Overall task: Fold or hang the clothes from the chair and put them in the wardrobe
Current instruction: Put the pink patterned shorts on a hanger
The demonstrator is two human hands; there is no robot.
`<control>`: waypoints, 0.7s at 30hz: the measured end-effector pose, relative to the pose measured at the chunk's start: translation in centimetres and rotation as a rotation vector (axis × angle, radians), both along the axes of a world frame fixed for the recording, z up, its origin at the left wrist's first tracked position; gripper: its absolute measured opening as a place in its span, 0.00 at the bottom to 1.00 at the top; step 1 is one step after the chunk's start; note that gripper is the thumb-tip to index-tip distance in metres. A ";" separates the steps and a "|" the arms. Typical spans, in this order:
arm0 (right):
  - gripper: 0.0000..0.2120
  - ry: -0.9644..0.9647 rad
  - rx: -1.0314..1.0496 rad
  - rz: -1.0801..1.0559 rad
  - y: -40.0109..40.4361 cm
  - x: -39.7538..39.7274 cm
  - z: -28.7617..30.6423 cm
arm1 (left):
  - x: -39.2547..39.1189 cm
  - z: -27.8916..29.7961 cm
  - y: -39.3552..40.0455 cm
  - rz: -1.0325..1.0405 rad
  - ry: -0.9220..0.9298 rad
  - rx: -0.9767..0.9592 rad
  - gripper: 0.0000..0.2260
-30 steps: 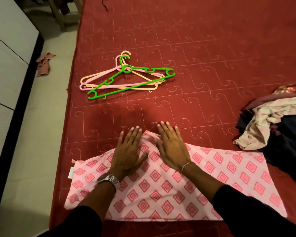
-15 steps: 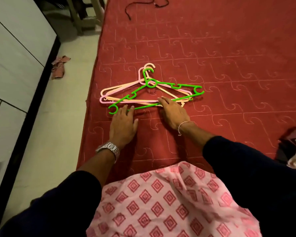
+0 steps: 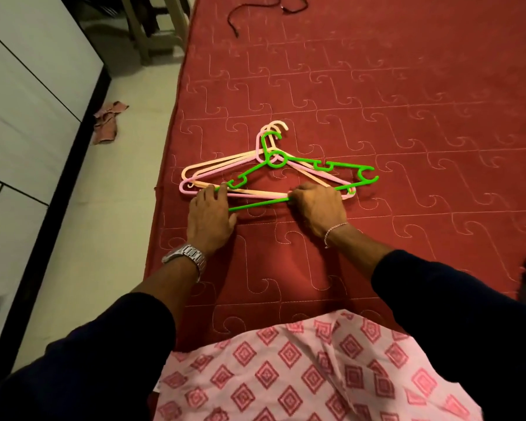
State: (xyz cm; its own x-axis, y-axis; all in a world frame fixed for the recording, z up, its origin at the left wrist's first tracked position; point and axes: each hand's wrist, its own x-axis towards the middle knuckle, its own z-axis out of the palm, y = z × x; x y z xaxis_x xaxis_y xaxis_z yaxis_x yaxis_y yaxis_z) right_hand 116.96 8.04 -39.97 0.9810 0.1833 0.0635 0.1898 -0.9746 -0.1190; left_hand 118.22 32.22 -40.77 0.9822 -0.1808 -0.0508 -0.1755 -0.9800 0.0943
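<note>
the green hanger (image 3: 298, 167) lies on top of the pink and peach hangers (image 3: 222, 161) on the red bed (image 3: 407, 101) — my right hand (image 3: 316, 208) curls round its bottom bar, my left hand (image 3: 210, 214) rests flat-fingered at its left end. the pink patterned garment (image 3: 286, 372) is spread near me on the bed, not yet hung. by my reckoning it's early — hanging and the white wardrobe (image 3: 28, 95) at my left remain.
</note>
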 end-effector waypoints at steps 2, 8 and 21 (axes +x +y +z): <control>0.08 -0.007 0.073 -0.027 0.1 -0.4 0.8 | 0.0 0.2 0.2 0.005 -0.011 -0.049 0.33; 0.07 -0.145 0.220 0.060 0.6 -2.8 1.9 | -0.9 2.2 0.9 -0.037 -0.022 -0.277 0.46; 0.08 0.020 0.448 0.124 0.9 -12.9 4.6 | -11.5 6.1 2.2 0.162 0.415 -1.046 0.13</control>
State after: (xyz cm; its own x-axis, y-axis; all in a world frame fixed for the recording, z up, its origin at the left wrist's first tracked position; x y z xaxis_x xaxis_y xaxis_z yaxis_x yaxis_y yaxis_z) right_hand 104.02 8.95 -35.33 0.9553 0.2582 0.1440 0.2949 -0.7965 -0.5278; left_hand 106.73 34.45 -34.71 0.9405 -0.1976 -0.2763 0.1817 -0.3947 0.9007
